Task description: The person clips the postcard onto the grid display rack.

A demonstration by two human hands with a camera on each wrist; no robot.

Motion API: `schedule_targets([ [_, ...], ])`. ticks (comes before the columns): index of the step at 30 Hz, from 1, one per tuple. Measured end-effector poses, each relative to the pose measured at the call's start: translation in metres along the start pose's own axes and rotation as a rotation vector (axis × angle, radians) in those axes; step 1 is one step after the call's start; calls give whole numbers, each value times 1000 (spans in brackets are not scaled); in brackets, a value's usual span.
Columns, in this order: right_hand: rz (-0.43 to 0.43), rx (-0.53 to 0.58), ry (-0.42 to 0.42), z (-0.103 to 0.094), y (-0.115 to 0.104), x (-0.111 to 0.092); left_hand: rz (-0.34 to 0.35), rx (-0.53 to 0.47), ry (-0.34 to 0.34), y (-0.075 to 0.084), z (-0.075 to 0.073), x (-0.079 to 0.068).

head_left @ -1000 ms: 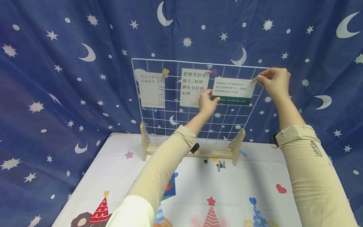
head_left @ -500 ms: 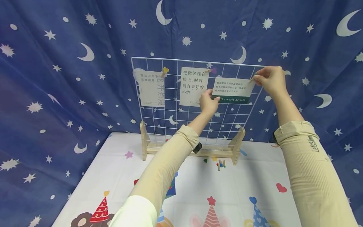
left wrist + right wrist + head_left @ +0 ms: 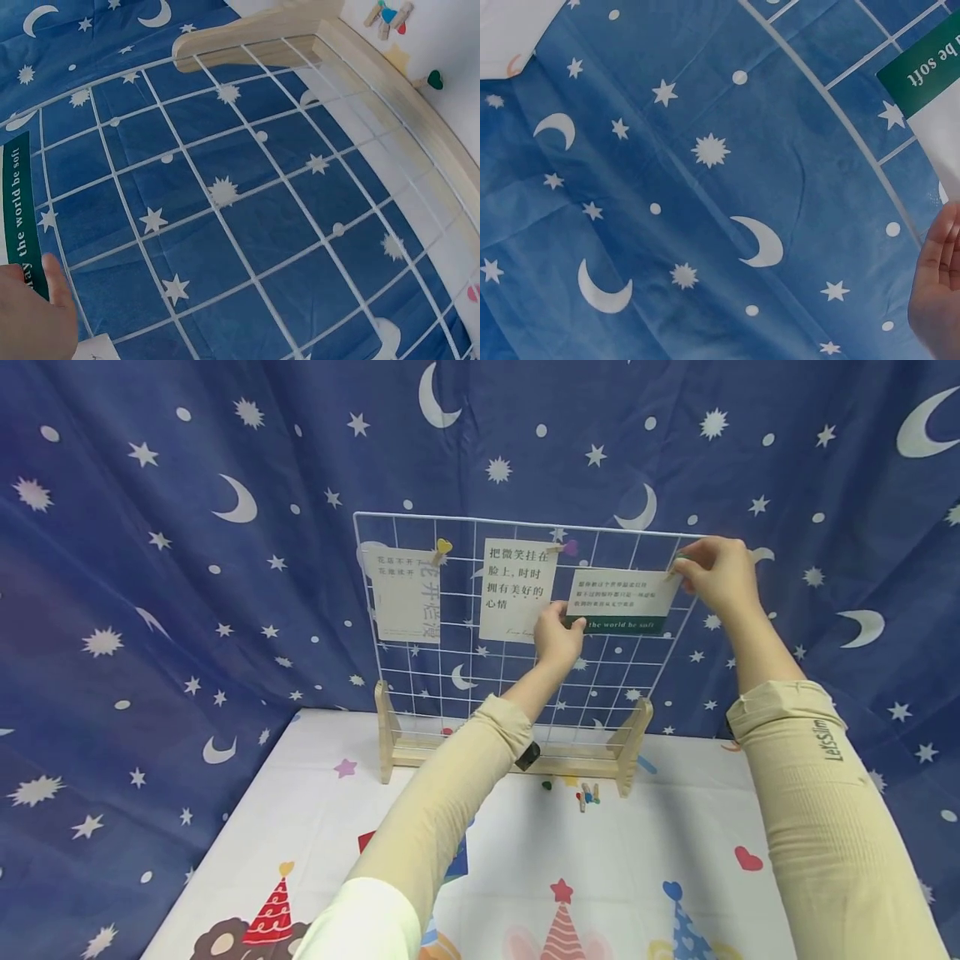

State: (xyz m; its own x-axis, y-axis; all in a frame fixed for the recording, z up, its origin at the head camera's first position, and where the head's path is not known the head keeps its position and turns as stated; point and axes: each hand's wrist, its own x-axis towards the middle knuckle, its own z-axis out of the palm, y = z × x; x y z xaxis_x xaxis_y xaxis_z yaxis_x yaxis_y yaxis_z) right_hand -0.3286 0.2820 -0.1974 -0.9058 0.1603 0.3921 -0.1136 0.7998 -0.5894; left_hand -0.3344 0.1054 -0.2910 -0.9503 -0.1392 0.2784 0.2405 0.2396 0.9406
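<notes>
A white card with a green lower band lies against the right part of a white wire grid. Its lower left corner is pinched by my left hand, thumb in front. At the card's upper right corner my right hand pinches a small wooden clothespin; whether it grips the grid wire is hidden. The left wrist view shows the green band beside my thumb. In the right wrist view, part of my right hand appears below the card.
Two more cards hang on the grid, one by a yellow heart clothespin, one by a purple heart clothespin. A wooden base carries the grid. Several loose clothespins lie before it. Dark blue curtain stands behind.
My right hand with the clothespin has shifted slightly left toward the card's upper right corner. My left hand keeps its pinch on the lower left corner.
</notes>
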Motion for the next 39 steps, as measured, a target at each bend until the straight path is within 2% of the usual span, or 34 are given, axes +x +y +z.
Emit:
schedule_targets([
  [4,-9,-11,14,2,1,-1,-10,-77,2,-4,2,-5],
  [11,-46,-45,41,4,2,-4,-22,-117,-31,-1,5,-16],
  [16,-102,-113,60,3,6,-9,9,-157,-68,0,5,-23],
  [23,-120,-145,80,2,13,-13,66,-216,-85,-8,5,-30],
  [30,-148,-135,69,0,15,-16,94,-222,-40,-13,0,-34],
  [39,-155,-115,67,-2,21,-21,159,-175,-29,-18,-8,-37],
])
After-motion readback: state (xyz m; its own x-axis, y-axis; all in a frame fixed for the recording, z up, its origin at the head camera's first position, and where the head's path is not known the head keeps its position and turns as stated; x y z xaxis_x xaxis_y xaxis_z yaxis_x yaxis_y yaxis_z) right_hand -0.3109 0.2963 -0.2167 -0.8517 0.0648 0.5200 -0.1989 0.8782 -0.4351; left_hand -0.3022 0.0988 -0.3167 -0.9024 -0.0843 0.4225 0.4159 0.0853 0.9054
